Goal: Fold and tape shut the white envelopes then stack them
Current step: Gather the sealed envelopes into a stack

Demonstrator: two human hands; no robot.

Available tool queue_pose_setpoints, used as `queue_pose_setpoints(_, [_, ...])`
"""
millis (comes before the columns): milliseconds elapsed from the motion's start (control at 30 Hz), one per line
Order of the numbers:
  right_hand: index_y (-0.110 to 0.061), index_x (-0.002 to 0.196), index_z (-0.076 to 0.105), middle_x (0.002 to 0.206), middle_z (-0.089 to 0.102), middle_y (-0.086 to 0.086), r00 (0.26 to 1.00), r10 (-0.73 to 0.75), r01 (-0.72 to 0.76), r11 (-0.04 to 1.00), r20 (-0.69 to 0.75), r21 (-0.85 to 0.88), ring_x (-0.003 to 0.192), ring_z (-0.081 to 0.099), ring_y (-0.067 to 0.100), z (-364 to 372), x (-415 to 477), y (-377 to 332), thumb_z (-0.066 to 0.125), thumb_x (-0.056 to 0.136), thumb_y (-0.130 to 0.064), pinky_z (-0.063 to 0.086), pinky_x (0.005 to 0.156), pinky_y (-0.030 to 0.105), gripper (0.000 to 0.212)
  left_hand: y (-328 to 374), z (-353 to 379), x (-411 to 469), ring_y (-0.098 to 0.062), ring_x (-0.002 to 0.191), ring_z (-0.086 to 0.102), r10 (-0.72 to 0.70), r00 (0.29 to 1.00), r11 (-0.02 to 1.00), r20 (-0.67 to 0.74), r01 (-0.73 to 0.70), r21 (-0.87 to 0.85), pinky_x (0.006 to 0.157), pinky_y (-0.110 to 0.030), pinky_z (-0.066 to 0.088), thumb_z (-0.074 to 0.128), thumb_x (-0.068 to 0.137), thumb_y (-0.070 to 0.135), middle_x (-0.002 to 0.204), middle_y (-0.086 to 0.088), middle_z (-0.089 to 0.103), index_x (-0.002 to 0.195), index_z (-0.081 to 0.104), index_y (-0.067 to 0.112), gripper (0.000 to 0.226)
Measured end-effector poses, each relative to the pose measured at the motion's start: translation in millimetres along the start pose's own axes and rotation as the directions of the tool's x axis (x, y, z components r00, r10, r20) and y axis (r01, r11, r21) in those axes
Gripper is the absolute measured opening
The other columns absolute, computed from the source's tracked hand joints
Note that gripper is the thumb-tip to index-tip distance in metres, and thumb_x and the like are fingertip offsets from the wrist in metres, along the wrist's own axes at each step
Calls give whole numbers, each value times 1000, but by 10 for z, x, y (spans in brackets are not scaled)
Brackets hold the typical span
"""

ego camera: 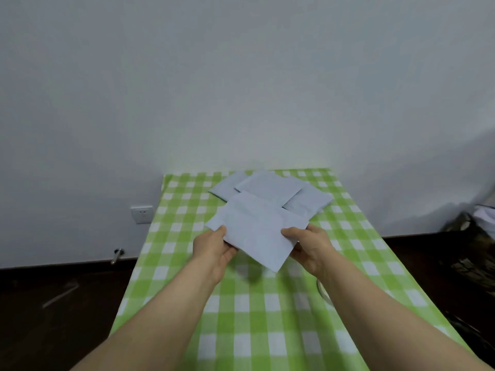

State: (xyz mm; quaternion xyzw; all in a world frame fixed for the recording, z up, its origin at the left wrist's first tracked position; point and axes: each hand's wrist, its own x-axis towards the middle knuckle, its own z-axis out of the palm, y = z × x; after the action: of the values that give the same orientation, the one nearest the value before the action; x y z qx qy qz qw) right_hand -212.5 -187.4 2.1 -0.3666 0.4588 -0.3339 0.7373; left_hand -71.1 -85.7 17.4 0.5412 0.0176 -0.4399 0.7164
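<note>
While I hold the envelope [254, 231] just above the surface [348, 236], left hand [214, 247] and right hand [308, 247] pinch its near corners, fingers hidden underneath. More envelopes [270, 188] overlap at the far edge. A blurred rim [321, 290] shows beside my right forearm.

Open green checked cloth [241, 330] between our forearms where we could pass, loose envelope pile [270, 191] blocking the far end by the wall [241, 89], held envelope [257, 231] spanning the gap between our left hand [214, 250] and right hand [308, 247]
</note>
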Motion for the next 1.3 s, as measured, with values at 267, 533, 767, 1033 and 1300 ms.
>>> queue_pose_setpoints(267, [-1,105,56,103,62,15,977,-142,144,990,-158,0,89,60,30,132,989,-614,62,82,12,53,80,43,27,233,557,716,-31,98,59,8,1000,991,12,-10,132,89,-34,50,49,95,12,104,-22,57,112,50,1,20])
queue_pose_setpoints(533, [-1,131,37,133,45,16,903,-297,24,755,-309,-655,121,47,33,221,1910,-736,80,72,-17,44,99,45,75,212,616,1564,-20,60,37,204,961,830,-190,-66,554,57,-27,31,47,84,-8,63,-9,40,63,40,5,26])
queue_pose_setpoints(767, [-8,127,38,127,50,12,974,-183,-35,454,-132,-890,117,49,34,261,2226,-826,85,58,-46,41,99,50,91,244,798,1788,-38,109,57,185,967,856,-173,-72,512,75,-36,46,57,83,-4,114,-20,58,121,48,-2,39])
queue_pose_setpoints(1033, [-3,113,59,97,63,9,995,-97,94,822,25,-562,85,60,25,358,2239,-923,74,80,-11,52,79,38,38,289,849,1937,-24,84,55,117,980,916,-161,-44,398,84,-36,49,50,92,19,89,-5,57,102,47,12,12])
queue_pose_setpoints(1300, [-4,107,57,99,56,8,976,-177,205,547,127,-812,91,56,27,883,2466,-705,71,83,-28,48,80,37,37,309,810,2024,-23,72,55,118,982,930,-144,-59,364,63,-29,46,49,94,15,89,-9,58,115,53,7,22])
